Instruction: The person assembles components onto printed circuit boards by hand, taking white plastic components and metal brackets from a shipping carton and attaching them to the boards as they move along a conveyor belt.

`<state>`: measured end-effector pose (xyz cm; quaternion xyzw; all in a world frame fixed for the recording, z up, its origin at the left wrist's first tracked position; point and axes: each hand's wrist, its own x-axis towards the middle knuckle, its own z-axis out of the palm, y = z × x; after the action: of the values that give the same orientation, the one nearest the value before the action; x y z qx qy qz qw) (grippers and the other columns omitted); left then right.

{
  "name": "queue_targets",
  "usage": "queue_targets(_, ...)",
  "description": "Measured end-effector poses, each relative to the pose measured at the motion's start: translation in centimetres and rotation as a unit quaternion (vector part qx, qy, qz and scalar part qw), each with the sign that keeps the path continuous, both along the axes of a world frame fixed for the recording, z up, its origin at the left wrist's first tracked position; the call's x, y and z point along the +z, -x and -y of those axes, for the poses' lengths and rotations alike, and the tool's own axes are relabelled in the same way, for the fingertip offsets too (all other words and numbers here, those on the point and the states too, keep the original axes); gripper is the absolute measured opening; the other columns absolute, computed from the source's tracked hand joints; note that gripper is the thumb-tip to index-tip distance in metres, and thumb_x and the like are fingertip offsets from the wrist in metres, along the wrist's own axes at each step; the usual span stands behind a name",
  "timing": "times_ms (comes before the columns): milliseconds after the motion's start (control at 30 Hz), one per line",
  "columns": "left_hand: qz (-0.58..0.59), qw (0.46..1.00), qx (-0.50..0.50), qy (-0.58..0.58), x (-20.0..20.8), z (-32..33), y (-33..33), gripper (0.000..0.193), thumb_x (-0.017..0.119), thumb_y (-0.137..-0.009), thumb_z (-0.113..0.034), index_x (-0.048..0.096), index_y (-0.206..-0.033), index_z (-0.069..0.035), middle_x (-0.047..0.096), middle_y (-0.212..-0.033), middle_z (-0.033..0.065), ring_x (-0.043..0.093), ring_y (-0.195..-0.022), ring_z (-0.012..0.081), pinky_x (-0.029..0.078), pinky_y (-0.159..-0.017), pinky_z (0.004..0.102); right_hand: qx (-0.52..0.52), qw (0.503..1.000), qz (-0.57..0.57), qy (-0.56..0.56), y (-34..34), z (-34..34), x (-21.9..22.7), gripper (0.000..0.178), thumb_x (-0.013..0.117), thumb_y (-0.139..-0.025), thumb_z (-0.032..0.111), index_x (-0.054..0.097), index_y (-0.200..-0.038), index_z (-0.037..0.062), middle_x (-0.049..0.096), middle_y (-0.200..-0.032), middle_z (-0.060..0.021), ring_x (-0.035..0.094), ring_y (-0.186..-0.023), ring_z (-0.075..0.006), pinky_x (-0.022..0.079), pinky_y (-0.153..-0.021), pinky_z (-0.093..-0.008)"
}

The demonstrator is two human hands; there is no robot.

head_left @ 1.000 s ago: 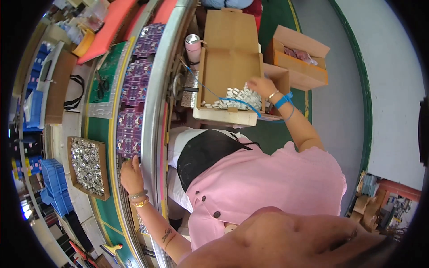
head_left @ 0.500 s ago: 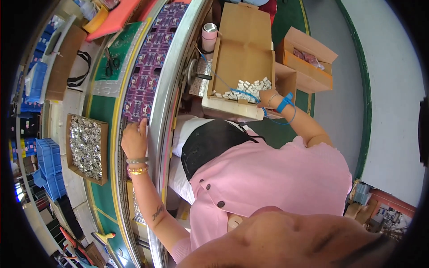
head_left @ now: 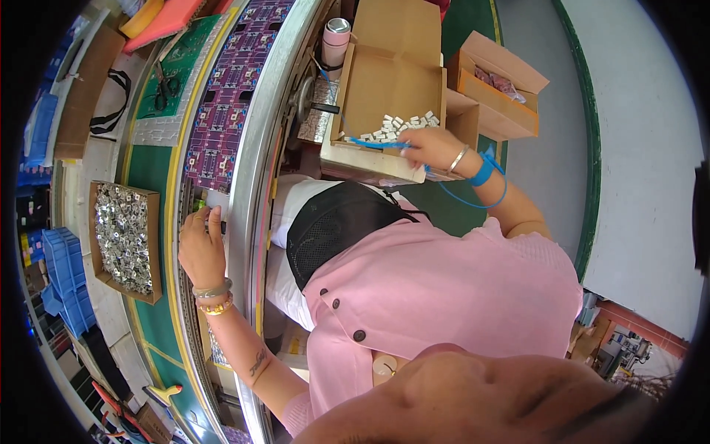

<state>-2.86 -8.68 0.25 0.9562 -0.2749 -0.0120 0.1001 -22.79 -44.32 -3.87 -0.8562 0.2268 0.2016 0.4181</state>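
Note:
My left hand (head_left: 201, 244), with bracelets at its wrist, is over the conveyor rail, just below the end of a row of purple circuit boards (head_left: 220, 140). Its thumb stands apart from the bent fingers, and it appears to hold nothing. My right hand (head_left: 438, 149) is at the near edge of a cardboard box (head_left: 392, 78), beside a heap of small white parts (head_left: 392, 127). Its fingers are curled together, and what they hold, if anything, is hidden. A blue wrist strap (head_left: 484, 172) circles that wrist, and its blue cord (head_left: 373, 143) crosses the box edge.
Across the conveyor is a shallow carton (head_left: 157, 244) of small metal parts. Scissors (head_left: 164, 89) lie on a green mat near a pink flask (head_left: 335, 46). Blue bins (head_left: 66, 274) stand at far left. Another open carton (head_left: 495, 111) holds reddish packets.
My left hand has come away from the boards' near end, leaving a gap. My right hand has drawn back from the white parts toward the box edge. The whole view has shifted slightly.

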Motion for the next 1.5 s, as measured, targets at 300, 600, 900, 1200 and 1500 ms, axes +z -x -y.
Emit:
queue_targets(300, 0.012, 0.996, -0.069, 0.057, -0.2, 0.3, 2.4, 0.036, 0.048, -0.091, -0.035, 0.062, -0.098, -0.002, 0.060, -0.096, 0.0161, 0.057, -0.090, 0.0348, 0.046, -0.074, 0.0424, -0.144, 0.949, 0.103, 0.260, -0.2, 6.7, -17.4, 0.059, 0.052, -0.085, 0.048, 0.050, -0.116, -0.0024, 0.057, -0.108, -0.0222, 0.052, -0.106, -0.0341, 0.040, -0.092, -0.0392)
queue_targets(600, 0.019, 0.995, -0.065, 0.071, -0.4, 0.7, 3.6, 0.035, 0.051, -0.089, -0.033, 0.063, -0.097, -0.001, 0.060, -0.091, 0.0157, 0.057, -0.086, 0.0347, 0.046, -0.071, 0.0420, -0.297, 0.880, -0.122, 0.349, -2.6, 7.5, -18.2, 0.087, 0.060, -0.069, 0.063, 0.041, -0.128, 0.0020, 0.043, -0.129, -0.0204, 0.042, -0.118, -0.0356, 0.034, -0.098, -0.0436)
queue_targets(900, 0.017, 0.995, -0.065, 0.073, -0.2, 0.9, 3.9, 0.037, 0.050, -0.090, -0.036, 0.064, -0.096, -0.002, 0.062, -0.092, 0.0145, 0.058, -0.086, 0.0333, 0.047, -0.070, 0.0419, -0.333, 0.858, -0.146, 0.363, -1.6, 6.9, -19.0, 0.083, 0.055, -0.069, 0.070, 0.052, -0.118, 0.0037, 0.052, -0.114, -0.0157, 0.046, -0.110, -0.0283, 0.043, -0.086, -0.0403)
queue_targets(1200, 0.046, 0.991, -0.093, 0.081, -0.2, 2.5, 5.2, 0.034, 0.053, -0.088, -0.034, 0.064, -0.096, -0.003, 0.062, -0.093, 0.0136, 0.058, -0.088, 0.0322, 0.047, -0.073, 0.0401, -0.265, 0.881, -0.066, 0.385, 0.1, 5.0, -18.0, 0.076, 0.054, -0.071, 0.068, 0.058, -0.112, 0.0041, 0.054, -0.111, -0.0141, 0.044, -0.108, -0.0275, 0.037, -0.086, -0.0390)
queue_targets(1500, 0.077, 0.946, -0.283, 0.139, -2.8, 11.3, 8.8, 0.024, 0.067, -0.076, -0.023, 0.065, -0.090, -0.004, 0.062, -0.094, 0.0114, 0.057, -0.092, 0.0310, 0.047, -0.079, 0.0387, -0.274, 0.893, 0.016, 0.356, 1.1, 4.0, -17.9, 0.073, 0.061, -0.067, 0.062, 0.056, -0.111, 0.0041, 0.055, -0.105, -0.0146, 0.047, -0.103, -0.0296, 0.040, -0.081, -0.0422)
